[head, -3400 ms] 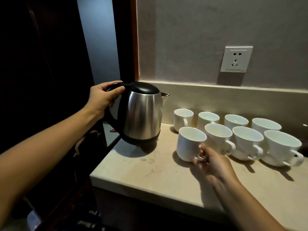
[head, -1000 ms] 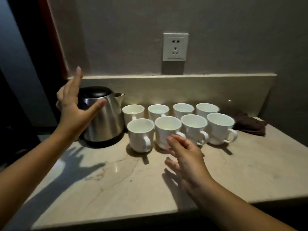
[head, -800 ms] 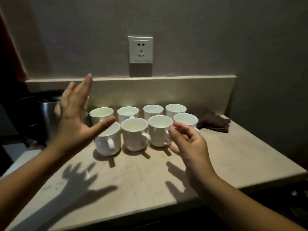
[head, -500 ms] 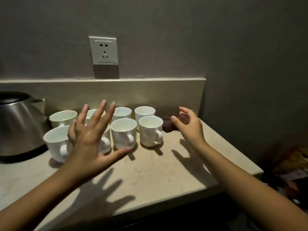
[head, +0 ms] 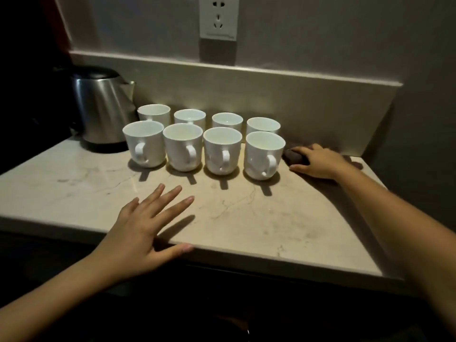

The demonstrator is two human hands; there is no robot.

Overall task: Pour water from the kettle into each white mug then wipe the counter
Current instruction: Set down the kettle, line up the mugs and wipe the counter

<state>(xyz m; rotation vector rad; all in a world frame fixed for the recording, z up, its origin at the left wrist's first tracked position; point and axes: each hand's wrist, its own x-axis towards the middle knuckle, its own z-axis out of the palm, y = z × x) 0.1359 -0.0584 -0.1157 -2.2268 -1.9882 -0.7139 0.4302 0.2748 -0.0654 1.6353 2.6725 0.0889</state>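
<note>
Dim room, grey wall [head: 320, 33] behind, white socket plate [head: 218, 17] high on it. Pale stone upstand [head: 271, 95] along the back of a beige marbled worktop [head: 259, 218]. Dark void far left, grey side wall right. Hard overhead light, short shadows.

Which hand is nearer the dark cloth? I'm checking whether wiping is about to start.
Right. The right hand lies on the dark cloth beside the mugs; the left hand is spread open near the counter's front edge, well away.

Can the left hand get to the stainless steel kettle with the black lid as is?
Probably yes. The left hand is open and empty above the counter edge; bare marble counter lies between it and the kettle, left of the mugs.
</note>
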